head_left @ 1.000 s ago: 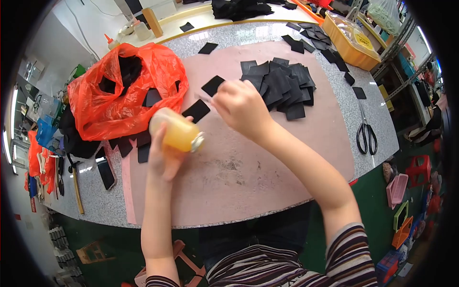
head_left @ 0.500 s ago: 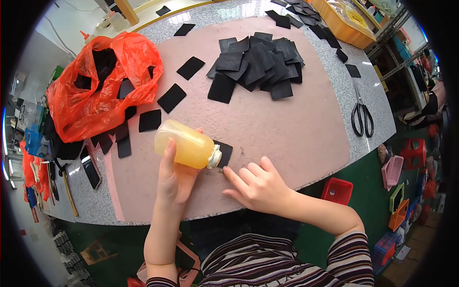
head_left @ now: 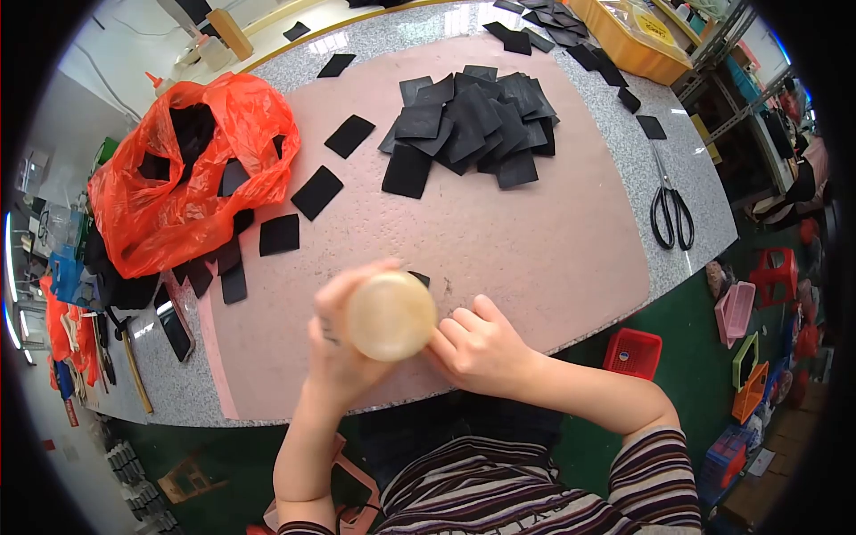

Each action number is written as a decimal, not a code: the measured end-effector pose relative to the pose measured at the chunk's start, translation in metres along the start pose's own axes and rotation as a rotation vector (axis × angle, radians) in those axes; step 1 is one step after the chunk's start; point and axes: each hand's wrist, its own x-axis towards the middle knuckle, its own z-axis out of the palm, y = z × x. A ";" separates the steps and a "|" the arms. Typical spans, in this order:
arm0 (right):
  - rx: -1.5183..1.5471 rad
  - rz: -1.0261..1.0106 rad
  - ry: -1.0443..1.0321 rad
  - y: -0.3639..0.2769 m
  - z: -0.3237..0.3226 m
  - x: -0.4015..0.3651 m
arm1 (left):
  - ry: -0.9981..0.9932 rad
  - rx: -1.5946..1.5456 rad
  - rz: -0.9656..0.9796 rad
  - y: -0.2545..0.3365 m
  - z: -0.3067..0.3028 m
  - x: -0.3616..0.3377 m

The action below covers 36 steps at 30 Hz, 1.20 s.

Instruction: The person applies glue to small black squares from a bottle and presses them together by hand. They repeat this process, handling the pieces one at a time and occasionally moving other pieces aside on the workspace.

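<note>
My left hand (head_left: 343, 334) is wrapped around a translucent plastic bottle of yellowish liquid (head_left: 392, 316). The bottle is tipped over, so its round base faces up at me and its nozzle end is hidden underneath. A black square piece (head_left: 419, 279) lies on the mat just behind it, mostly covered by the bottle. Close on the bottle's right side is my right hand (head_left: 481, 348), index finger pointing towards the piece and the other fingers loosely curled. Its fingertip is hidden behind the bottle; nothing shows in its grasp.
A heap of black squares (head_left: 477, 125) lies on the pink mat (head_left: 535, 241), with several loose ones on the left. An open red plastic bag (head_left: 241, 116) holding black pieces stands at left. Scissors (head_left: 670, 214) and a yellow bin (head_left: 637, 45) are at right; a phone (head_left: 174, 323) lies left.
My left hand has turned the bottle from lying sideways to nozzle-down, shifting it right over the black square. My right hand has stayed nearly in place.
</note>
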 end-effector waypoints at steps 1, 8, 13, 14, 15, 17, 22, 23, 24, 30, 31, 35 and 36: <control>0.000 -0.008 -0.003 -0.001 0.000 0.000 | -0.056 0.055 -0.023 -0.002 -0.001 -0.003; -0.037 -0.074 0.060 0.006 0.008 0.004 | 0.530 0.066 -0.106 -0.008 -0.039 0.012; -0.027 -0.105 0.000 0.006 0.004 0.006 | -0.015 0.139 -0.051 0.020 -0.008 0.005; -0.032 -0.106 0.032 0.006 0.006 0.005 | -0.005 0.198 -0.102 0.012 -0.007 0.001; -0.034 -0.101 0.066 0.005 0.008 0.003 | -0.003 0.258 -0.154 0.005 -0.008 -0.003; -0.040 -0.098 0.073 0.004 0.009 0.001 | 0.065 0.358 -0.220 -0.007 -0.026 0.000; -0.011 -0.106 0.047 0.003 0.009 0.006 | 0.189 -0.071 0.038 0.008 0.006 0.007; 0.028 -0.109 0.031 0.005 0.009 0.007 | 0.031 0.043 0.025 0.009 0.008 0.009; 0.066 -0.114 0.020 0.007 0.008 0.008 | 0.028 0.123 -0.045 0.005 0.007 0.009; 0.253 0.189 0.028 0.017 -0.007 0.033 | 0.296 0.351 -0.211 -0.018 -0.049 0.009; 0.308 0.354 0.058 0.026 -0.013 0.047 | 0.354 0.220 -0.225 -0.012 -0.056 0.007; 0.435 0.302 -0.277 0.052 -0.001 0.076 | 0.369 0.081 -0.182 -0.004 -0.065 -0.011; 0.537 0.371 -0.275 0.056 -0.009 0.086 | 0.388 0.085 -0.192 -0.004 -0.069 -0.016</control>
